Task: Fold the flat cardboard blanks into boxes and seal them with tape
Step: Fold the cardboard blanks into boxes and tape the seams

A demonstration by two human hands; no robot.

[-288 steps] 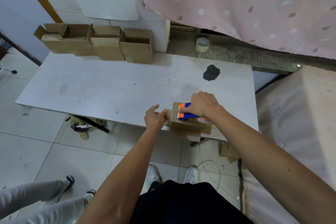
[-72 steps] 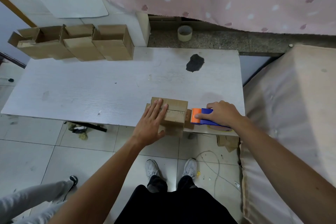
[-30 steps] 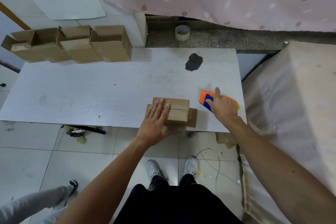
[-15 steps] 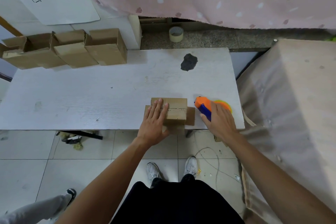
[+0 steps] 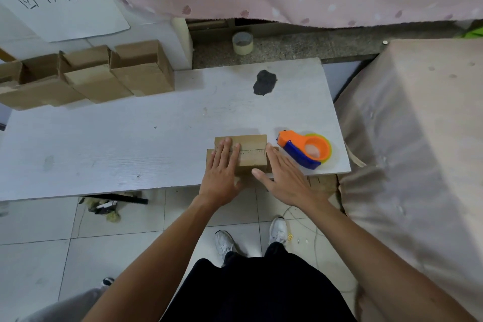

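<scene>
A small cardboard box (image 5: 252, 150) stands at the near edge of the white table (image 5: 130, 144), its top flaps closed with a seam across them. My left hand (image 5: 222, 167) lies flat on the box's left part, fingers straight. My right hand (image 5: 281, 176) is open beside the box's right side, fingers straight and touching or nearly touching it. The orange and blue tape dispenser (image 5: 304, 151) lies on the table to the right of the box, free of either hand.
Several folded cardboard boxes (image 5: 99, 76) stand in a row at the table's back left. A tape roll (image 5: 242, 42) sits on the ledge behind. A cloth-covered block (image 5: 418, 138) stands right of the table. Another person's leg (image 5: 60, 306) shows at the bottom left.
My right hand set the tape dispenser down on the table, let go of it and moved left to the box's right side. My left hand stayed flat on the box.
</scene>
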